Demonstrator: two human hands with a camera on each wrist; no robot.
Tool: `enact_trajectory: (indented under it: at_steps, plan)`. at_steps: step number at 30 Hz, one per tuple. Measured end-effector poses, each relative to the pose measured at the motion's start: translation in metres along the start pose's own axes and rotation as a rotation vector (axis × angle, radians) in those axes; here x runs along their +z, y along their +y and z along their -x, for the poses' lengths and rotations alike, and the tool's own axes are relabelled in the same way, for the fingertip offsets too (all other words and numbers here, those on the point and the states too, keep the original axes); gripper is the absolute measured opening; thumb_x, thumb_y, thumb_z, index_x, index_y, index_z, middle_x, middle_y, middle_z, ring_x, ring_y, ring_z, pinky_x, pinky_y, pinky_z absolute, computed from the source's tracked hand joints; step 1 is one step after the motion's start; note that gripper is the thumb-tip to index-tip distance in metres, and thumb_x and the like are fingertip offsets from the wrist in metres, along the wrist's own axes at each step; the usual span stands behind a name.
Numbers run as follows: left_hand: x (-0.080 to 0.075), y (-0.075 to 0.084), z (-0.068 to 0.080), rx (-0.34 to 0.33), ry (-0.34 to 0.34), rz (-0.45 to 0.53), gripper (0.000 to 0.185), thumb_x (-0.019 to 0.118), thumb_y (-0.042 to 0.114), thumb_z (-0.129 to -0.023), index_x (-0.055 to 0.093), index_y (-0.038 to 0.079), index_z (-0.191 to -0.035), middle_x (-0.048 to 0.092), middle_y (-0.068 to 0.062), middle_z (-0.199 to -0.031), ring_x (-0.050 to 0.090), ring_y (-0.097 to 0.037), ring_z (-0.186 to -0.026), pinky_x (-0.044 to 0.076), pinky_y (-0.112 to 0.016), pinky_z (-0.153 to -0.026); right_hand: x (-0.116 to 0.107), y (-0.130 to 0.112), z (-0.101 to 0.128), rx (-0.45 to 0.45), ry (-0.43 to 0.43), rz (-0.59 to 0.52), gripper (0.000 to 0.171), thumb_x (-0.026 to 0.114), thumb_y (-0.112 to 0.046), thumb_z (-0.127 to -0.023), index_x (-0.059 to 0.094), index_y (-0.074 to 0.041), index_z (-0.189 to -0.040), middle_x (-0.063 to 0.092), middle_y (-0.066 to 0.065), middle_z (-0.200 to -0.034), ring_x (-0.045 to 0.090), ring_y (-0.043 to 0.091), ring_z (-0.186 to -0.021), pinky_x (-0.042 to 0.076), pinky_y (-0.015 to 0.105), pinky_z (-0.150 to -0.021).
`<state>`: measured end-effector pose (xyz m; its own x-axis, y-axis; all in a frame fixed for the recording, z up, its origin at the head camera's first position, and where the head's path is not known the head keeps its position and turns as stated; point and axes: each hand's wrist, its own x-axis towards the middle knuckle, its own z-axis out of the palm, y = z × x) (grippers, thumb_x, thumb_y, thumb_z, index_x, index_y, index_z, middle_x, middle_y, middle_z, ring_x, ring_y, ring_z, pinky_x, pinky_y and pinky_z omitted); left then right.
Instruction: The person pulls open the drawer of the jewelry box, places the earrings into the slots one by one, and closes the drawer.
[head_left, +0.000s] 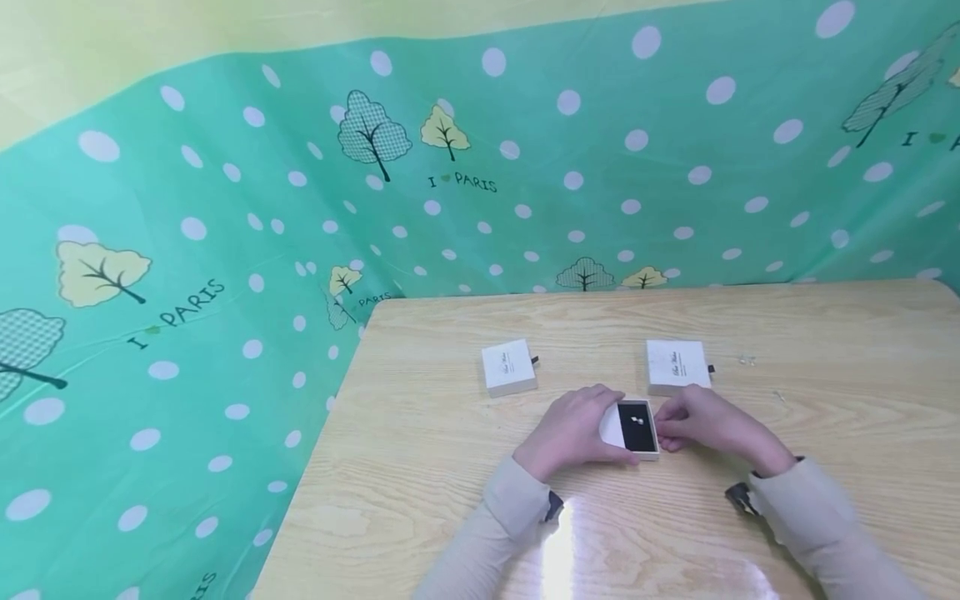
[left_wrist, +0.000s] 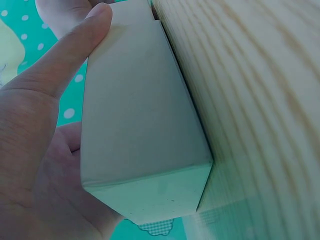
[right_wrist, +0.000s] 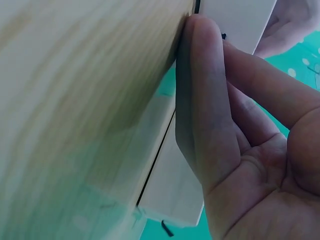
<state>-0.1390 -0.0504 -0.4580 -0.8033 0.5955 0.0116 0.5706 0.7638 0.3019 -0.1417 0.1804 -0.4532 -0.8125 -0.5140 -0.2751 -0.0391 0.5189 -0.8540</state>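
Head view: a white, rectangular, cardboard-looking drawer box is set on the pale wood-grained counter, its black-lined white tray partly out and small silvery trinkets resting on the lining. The box is judged light and stiff, its smooth walls slightly slippery and its corners easily dented; it is best taken by the long sides of the outer sleeve, without squeezing, and the tray by its end. By the moderately spread left hand the sleeve is gripped, thumb along the near side, fingers at the far side. The right hand's fingers are bent, tips close together at the tray's end, beside a small black tab; whether it is pinched cannot be told.
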Motion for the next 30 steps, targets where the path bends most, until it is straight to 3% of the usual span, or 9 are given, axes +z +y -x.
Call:
enact_trajectory:
  at_steps: [11,15,19,30]
  plan:
    - [-0.001,0.001,0.001,0.010,-0.014,0.009,0.084,0.079,0.067,-0.069,0.057,0.019,-0.135,0.063,0.009,-0.121,0.056,-0.001,-0.096,0.043,-0.014,-0.077,0.013,-0.014,-0.010,-0.025,-0.021,0.019,0.013,0.064,-0.003,-0.092,0.073,0.006,-0.095,0.071,0.007,-0.078,0.069,0.021,-0.071,0.060,0.028,-0.065]
    - [0.000,0.002,0.000,0.030,-0.015,-0.005,0.083,0.078,0.067,-0.069,0.059,0.018,-0.132,0.063,0.009,-0.119,0.055,-0.001,-0.092,0.040,-0.011,-0.071,0.016,-0.017,-0.014,-0.073,-0.043,0.033,0.011,0.064,-0.001,-0.091,0.073,0.005,-0.092,0.070,0.007,-0.076,0.068,0.019,-0.068,0.059,0.029,-0.063]
    - [0.000,0.004,-0.001,0.044,-0.011,-0.020,0.082,0.078,0.068,-0.068,0.060,0.019,-0.130,0.063,0.010,-0.118,0.056,-0.001,-0.094,0.040,-0.011,-0.071,0.018,-0.019,-0.019,-0.135,-0.057,0.076,0.012,0.064,-0.001,-0.090,0.074,-0.001,-0.084,0.070,0.005,-0.072,0.065,0.016,-0.064,0.058,0.027,-0.060]
    - [-0.001,0.004,-0.001,0.044,-0.011,-0.031,0.084,0.077,0.069,-0.069,0.059,0.018,-0.133,0.063,0.009,-0.120,0.057,-0.002,-0.097,0.041,-0.012,-0.073,0.020,-0.021,-0.022,-0.142,-0.043,0.119,0.014,0.065,-0.003,-0.091,0.074,-0.006,-0.081,0.067,0.002,-0.069,0.060,0.011,-0.062,0.054,0.022,-0.058]
